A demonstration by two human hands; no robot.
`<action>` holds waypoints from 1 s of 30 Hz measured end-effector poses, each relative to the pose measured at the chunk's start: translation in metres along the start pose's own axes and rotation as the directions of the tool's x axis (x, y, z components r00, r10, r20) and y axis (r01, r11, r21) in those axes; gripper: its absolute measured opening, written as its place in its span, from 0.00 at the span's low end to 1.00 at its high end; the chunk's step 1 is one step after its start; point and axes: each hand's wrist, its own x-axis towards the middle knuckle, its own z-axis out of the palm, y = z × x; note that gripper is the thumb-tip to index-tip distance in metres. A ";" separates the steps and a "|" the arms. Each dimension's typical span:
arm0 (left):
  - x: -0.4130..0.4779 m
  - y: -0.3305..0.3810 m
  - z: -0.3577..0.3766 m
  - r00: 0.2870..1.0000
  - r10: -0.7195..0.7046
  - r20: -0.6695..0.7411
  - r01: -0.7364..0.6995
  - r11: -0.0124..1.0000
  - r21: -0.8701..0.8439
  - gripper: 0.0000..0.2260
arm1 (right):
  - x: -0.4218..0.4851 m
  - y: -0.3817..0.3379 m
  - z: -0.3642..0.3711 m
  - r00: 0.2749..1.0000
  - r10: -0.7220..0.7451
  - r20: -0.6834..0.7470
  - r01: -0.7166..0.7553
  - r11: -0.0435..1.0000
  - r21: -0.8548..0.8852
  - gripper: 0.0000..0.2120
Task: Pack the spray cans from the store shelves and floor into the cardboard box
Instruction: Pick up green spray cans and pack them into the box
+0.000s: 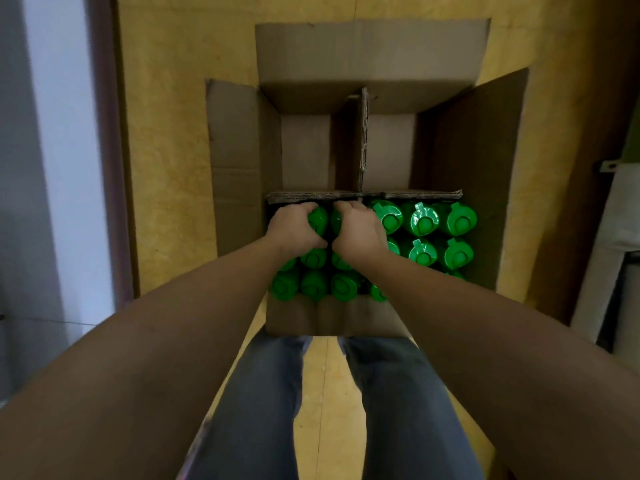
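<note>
The green-capped spray cans (422, 220) are standing upright in rows in the near half of the open cardboard box (235, 161), on the near side of a cardboard divider (363, 133). The left hand (294, 226) is gripping the top of one can in the far row of the near-left section, fingers curled over its cap. The right hand (360, 230) is gripping the neighbouring can the same way, and the two hands are nearly touching. The box is sitting on a yellow floor (173, 133), flaps folded outward, just ahead of the person's jeans (263, 393).
</note>
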 end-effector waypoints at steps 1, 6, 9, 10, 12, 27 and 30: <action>-0.008 0.005 -0.006 1.000 0.002 -0.010 -0.002 1.000 0.016 0.41 | -0.006 -0.002 -0.008 1.000 -0.002 -0.015 0.002 1.000 -0.010 0.33; -0.068 0.039 -0.041 0.993 0.047 -0.105 -0.042 0.998 0.047 0.37 | -0.048 -0.014 -0.061 0.998 0.044 -0.047 -0.046 0.998 -0.041 0.31; -0.113 0.063 -0.068 0.982 0.089 -0.167 -0.087 0.996 0.019 0.34 | -0.082 -0.026 -0.098 0.996 0.040 -0.079 -0.047 0.995 -0.088 0.28; -0.128 0.072 -0.079 0.977 0.101 -0.190 -0.100 0.995 0.012 0.33 | -0.094 -0.032 -0.111 0.995 0.030 -0.100 -0.040 0.995 -0.094 0.28; -0.158 0.091 -0.104 0.963 0.123 -0.238 -0.124 0.992 0.011 0.32 | -0.117 -0.045 -0.140 0.989 0.000 -0.148 -0.016 0.994 -0.105 0.27; -0.427 0.239 -0.262 0.690 0.456 -0.562 -0.245 0.878 0.412 0.34 | -0.318 -0.156 -0.392 0.794 -0.173 -0.583 0.087 0.981 -0.172 0.29; -0.472 0.260 -0.276 0.644 0.514 -0.566 -0.237 0.838 0.492 0.34 | -0.362 -0.166 -0.418 0.737 -0.184 -0.650 0.051 0.975 -0.218 0.29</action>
